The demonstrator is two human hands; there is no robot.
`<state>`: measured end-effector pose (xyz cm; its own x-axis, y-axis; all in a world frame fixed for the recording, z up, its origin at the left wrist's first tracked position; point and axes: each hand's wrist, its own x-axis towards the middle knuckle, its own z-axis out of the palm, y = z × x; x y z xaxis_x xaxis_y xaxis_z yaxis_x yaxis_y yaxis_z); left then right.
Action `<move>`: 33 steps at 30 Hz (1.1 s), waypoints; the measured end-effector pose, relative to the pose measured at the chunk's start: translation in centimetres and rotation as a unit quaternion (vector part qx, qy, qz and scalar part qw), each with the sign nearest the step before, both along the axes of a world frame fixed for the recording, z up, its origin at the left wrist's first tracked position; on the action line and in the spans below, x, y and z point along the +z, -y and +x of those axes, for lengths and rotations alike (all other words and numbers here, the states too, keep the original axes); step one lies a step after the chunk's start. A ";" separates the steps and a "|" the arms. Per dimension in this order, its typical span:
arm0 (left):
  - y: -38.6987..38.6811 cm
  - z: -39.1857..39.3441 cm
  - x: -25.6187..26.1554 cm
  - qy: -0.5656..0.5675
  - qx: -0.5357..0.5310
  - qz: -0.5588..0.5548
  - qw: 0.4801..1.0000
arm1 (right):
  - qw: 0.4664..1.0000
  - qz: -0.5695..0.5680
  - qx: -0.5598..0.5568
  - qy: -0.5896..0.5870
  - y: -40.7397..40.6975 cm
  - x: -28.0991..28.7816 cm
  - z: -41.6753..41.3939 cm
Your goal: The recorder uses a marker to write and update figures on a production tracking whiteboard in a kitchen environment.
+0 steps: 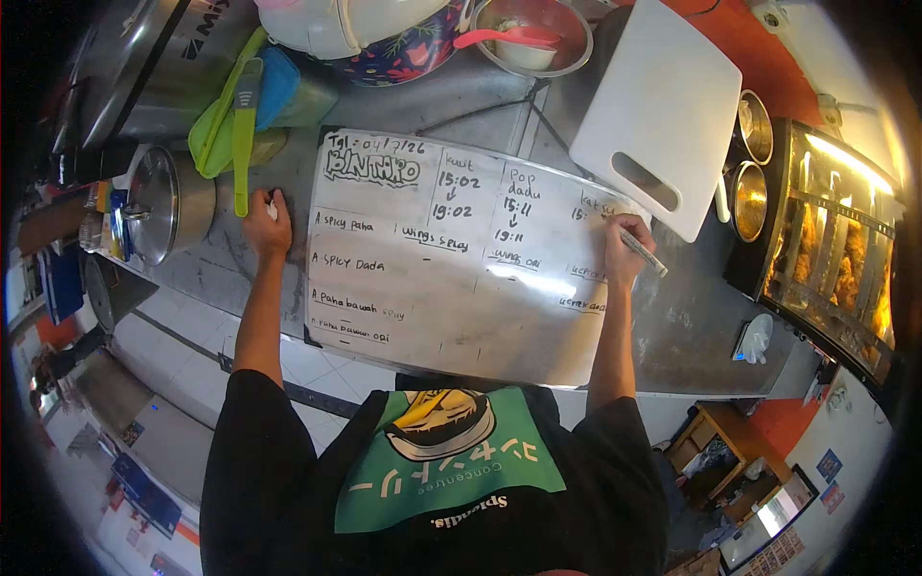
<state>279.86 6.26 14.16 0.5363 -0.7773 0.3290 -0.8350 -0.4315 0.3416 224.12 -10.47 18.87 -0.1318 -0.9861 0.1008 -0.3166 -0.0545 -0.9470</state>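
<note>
Flat on the steel counter lies a whiteboard (432, 295) with handwritten black columns, times and underlined entries. My right hand (621, 252) is at its upper right part and grips a white marker (647, 253). The marker's tip is by the last written line there, partly covered by my fingers. My left hand (268, 229) rests on the counter left of the board. Between its curled fingers shows a small white thing (272, 210), perhaps a tissue. Just beyond that hand is the end of a lime-green utensil handle (242, 187).
A white cutting board (655, 108) overlaps the whiteboard's far right corner. A lidded pot (173, 205) stands at left. Behind are a steel bowl (576, 54) with a pink spoon (504, 36) and a floral basin (403, 54). At right, a lit display case (828, 237) holds fried food.
</note>
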 end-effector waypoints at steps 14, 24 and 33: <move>0.0 0.4 -0.4 0.025 -0.018 -0.007 1.000 | 0.994 0.080 0.072 -0.033 0.2 -1.3 -2.1; 0.1 0.2 -0.3 0.017 -0.011 -0.004 1.000 | 0.992 0.083 0.083 -0.043 0.3 -1.2 -2.2; -0.2 0.7 -1.1 0.012 -0.006 0.000 1.000 | 0.996 0.036 0.076 -0.041 0.1 -0.8 -1.3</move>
